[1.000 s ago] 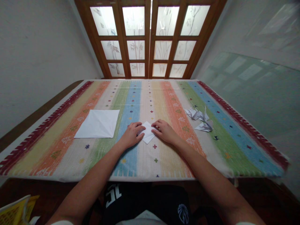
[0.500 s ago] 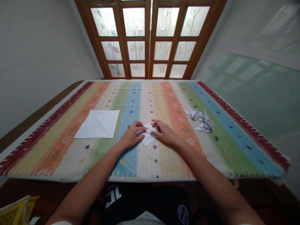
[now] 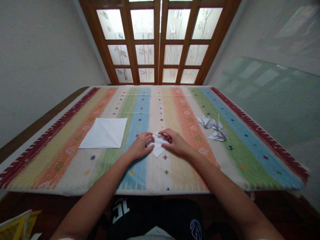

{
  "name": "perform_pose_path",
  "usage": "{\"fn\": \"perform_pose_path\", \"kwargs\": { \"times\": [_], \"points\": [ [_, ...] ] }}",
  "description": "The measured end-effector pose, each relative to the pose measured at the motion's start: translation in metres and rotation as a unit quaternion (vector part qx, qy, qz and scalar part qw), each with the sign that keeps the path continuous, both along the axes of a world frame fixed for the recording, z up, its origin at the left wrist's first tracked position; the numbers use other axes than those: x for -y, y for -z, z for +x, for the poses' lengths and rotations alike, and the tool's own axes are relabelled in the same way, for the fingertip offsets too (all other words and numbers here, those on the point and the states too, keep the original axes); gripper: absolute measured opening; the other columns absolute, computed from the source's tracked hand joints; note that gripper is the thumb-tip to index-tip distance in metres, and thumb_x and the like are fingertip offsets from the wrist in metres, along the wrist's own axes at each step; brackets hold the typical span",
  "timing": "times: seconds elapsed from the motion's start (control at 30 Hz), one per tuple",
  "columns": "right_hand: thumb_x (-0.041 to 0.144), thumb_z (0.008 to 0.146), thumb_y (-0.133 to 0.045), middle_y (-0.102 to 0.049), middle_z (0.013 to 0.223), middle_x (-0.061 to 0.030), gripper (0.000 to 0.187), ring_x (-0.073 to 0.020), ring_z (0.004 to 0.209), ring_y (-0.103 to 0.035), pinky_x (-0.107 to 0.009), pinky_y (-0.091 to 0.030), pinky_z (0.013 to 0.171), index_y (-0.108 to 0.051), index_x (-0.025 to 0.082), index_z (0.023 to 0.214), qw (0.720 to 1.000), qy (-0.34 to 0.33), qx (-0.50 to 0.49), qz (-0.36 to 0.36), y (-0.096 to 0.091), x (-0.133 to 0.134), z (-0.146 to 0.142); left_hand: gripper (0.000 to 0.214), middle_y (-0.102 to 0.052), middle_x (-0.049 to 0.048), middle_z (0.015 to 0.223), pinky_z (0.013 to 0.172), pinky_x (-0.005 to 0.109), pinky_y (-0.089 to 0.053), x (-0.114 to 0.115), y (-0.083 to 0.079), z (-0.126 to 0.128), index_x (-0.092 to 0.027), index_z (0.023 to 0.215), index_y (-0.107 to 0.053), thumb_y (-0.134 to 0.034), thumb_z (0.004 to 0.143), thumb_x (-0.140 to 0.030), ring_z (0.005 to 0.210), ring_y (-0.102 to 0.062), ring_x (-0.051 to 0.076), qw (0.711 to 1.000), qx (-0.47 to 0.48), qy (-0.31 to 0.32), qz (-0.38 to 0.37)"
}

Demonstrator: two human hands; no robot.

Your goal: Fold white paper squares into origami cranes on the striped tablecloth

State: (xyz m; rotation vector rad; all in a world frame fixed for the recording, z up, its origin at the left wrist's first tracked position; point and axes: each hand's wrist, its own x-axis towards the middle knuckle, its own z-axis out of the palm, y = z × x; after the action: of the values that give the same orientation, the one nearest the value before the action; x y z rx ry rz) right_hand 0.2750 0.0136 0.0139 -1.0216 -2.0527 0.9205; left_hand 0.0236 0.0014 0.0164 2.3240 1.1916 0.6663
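Note:
A small folded white paper (image 3: 157, 148) lies on the striped tablecloth (image 3: 175, 166) in front of me. My left hand (image 3: 140, 146) rests on its left side, fingers curled and pressing the paper down. My right hand (image 3: 175, 141) is on its right side, fingertips pinching a raised flap near the paper's top corner. Part of the paper is hidden under both hands.
A larger creased white sheet (image 3: 105, 132) lies flat to the left. Several folded paper figures (image 3: 213, 128) sit to the right. Wooden doors with frosted panes (image 3: 158, 43) stand beyond the table's far edge. A yellow item (image 3: 15, 226) is on the floor at lower left.
My right fingers have shifted left onto the paper and lifted a flap at its top. The left hand has stayed pressing the paper's left side.

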Motion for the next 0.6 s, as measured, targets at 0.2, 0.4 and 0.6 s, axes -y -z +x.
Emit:
{"fn": "perform_pose_path", "kwargs": {
  "times": [0.2,0.4,0.6],
  "points": [
    [0.009,0.076,-0.079,-0.063,0.128,-0.0094,0.055,-0.0168,0.089,-0.062,-0.033,-0.056,0.081,-0.068,0.024,0.128,0.999,0.009,-0.040,-0.019,0.001,0.000,0.000,0.011,-0.066,0.0114,0.130,0.115,0.053,-0.045,0.000,-0.005,0.001,-0.021,0.097,-0.070,-0.072,0.087,-0.019,0.126,-0.062,0.031,1.000,0.008,0.005,-0.016],
    [0.021,0.076,-0.087,-0.070,0.115,-0.0066,0.083,-0.0151,0.075,-0.055,-0.031,-0.049,0.074,-0.052,0.024,0.151,0.998,0.016,0.016,-0.061,-0.002,0.000,0.004,0.016,-0.058,0.0096,0.127,0.112,0.047,-0.049,0.004,-0.009,0.000,-0.021,0.101,-0.072,-0.072,0.086,-0.015,0.121,-0.062,0.027,0.999,0.029,0.027,-0.005],
    [0.024,0.078,-0.083,-0.069,0.088,0.0004,0.035,-0.0165,0.075,-0.056,-0.028,-0.042,0.069,-0.072,0.020,0.111,0.996,-0.021,0.036,-0.084,-0.006,0.002,0.005,0.011,-0.057,0.0099,0.126,0.111,0.044,-0.050,0.007,-0.010,0.001,-0.020,0.095,-0.070,-0.071,0.087,-0.012,0.121,-0.060,0.027,0.997,0.055,0.054,0.027]
  ]
}}
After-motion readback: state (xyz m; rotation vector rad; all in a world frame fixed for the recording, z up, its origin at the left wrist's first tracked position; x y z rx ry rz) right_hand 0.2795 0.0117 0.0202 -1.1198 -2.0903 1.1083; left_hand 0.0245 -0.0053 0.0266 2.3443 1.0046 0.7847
